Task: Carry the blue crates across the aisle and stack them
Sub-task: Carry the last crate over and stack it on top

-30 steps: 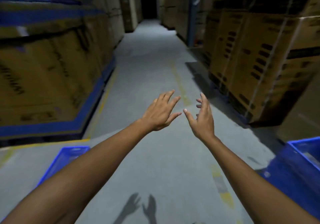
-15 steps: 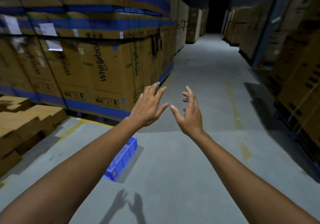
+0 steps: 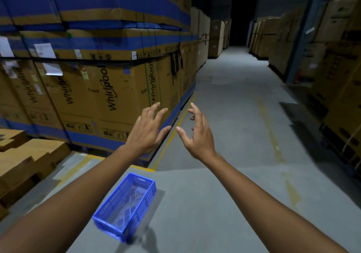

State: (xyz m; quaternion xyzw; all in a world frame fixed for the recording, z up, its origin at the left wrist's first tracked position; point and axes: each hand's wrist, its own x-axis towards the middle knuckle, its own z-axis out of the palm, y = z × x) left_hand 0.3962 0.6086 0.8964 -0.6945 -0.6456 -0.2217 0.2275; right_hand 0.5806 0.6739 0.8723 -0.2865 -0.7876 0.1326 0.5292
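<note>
One empty blue crate (image 3: 127, 204) with lattice walls sits alone on the grey floor, low and left of centre, partly covered by my left forearm. My left hand (image 3: 148, 129) and my right hand (image 3: 197, 135) are both stretched out in front of me, well above and beyond the crate, close together, fingers spread, holding nothing.
Tall stacks of brown cardboard cartons with blue bands (image 3: 101, 73) fill the left side. Low wooden-coloured boxes (image 3: 27, 159) lie at the far left. More carton stacks (image 3: 340, 88) line the right. A grey aisle (image 3: 234, 96) with yellow floor lines runs ahead between them.
My view has swung left: the blue crates at the right edge have gone out of sight, and the single crate on the floor now shows fully. Both hands stay raised and empty.
</note>
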